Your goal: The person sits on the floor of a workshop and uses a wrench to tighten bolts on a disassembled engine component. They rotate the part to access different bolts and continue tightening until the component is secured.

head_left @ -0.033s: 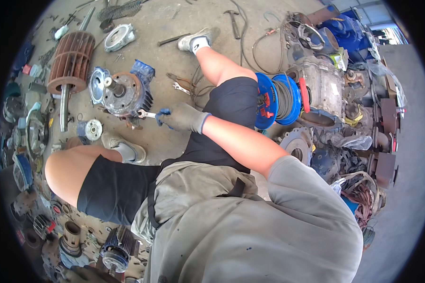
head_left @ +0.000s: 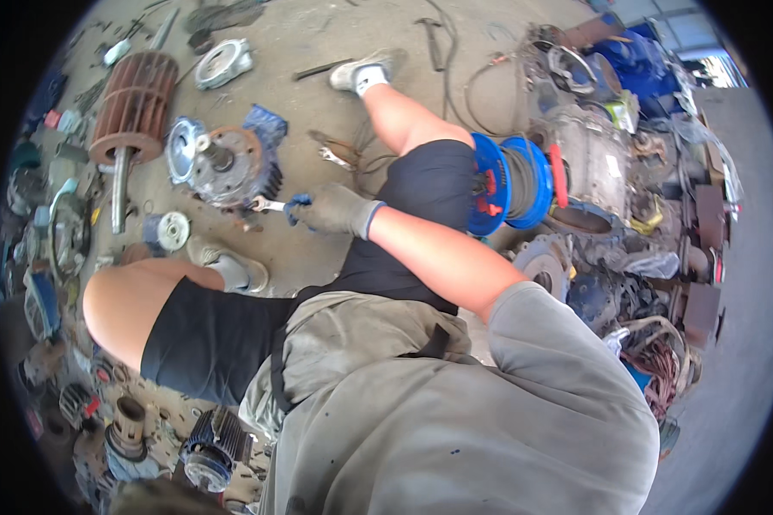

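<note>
Silver, open-ended wrench [head_left: 272,206] projects leftward from right hand [head_left: 331,209] clamped on it; left hand [head_left: 167,498] blurred, state cannot be told

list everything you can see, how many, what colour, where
held wrench: 1, silver, left of centre
loose wrench: 1, silver, upper middle
motor: 1, grey and blue, left of held wrench
ribbed drum: 1, rusty brown, upper left
metal ring: 1, pale, upper left
hammer: 1, dark, top middle
bar: 1, dark, left of hammer
cable reel: 1, blue, right of centre
other machine parts: many, mixed, both sides
shoes: 2, pale, upper middle and left
shorts: 1, black, centre
shirt: 1, grey, bottom
right hand: 1, gloved grey, on held wrench
</note>
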### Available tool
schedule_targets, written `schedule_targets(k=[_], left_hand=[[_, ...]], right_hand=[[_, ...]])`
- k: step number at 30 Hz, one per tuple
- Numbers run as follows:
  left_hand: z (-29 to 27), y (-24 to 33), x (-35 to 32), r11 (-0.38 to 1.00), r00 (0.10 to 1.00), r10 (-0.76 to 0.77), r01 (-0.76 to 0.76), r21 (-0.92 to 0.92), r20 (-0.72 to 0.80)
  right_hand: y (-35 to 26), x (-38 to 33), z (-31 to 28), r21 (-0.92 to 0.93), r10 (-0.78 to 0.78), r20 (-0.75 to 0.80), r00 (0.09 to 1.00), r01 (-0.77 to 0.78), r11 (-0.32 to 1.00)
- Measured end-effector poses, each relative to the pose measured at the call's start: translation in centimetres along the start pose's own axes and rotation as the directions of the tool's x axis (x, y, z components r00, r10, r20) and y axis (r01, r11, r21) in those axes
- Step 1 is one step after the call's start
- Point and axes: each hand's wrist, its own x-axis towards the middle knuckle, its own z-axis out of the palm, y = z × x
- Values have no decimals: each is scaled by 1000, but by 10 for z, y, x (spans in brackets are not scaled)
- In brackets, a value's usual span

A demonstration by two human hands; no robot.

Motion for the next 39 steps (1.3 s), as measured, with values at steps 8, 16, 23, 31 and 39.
schedule_targets(k=[8, 16, 23, 31, 39], left_hand=[[56, -108, 79, 933, 909, -316, 349, -85, 271], [175, -164, 221, 812, 834, -548, 511, -281, -65], [212, -187, 248, 697, 833, -530, 318, -643, -162], [236, -196, 259, 704, 790, -539, 233, -670, -291], [241, -195, 258, 730, 759, -536, 198, -654, -368]], right_hand=[[-10, 64, -20, -90, -21, 144, 989, 35, 995], [-28, 84, -43, -122, 22, 258, 966, 10, 992], [-15, 55, 7, 120, 115, 194, 974, -140, 983], [-23, 48, 9, 266, 179, 281, 943, -256, 929], [3, 63, 17, 407, 164, 381, 910, -324, 854]])
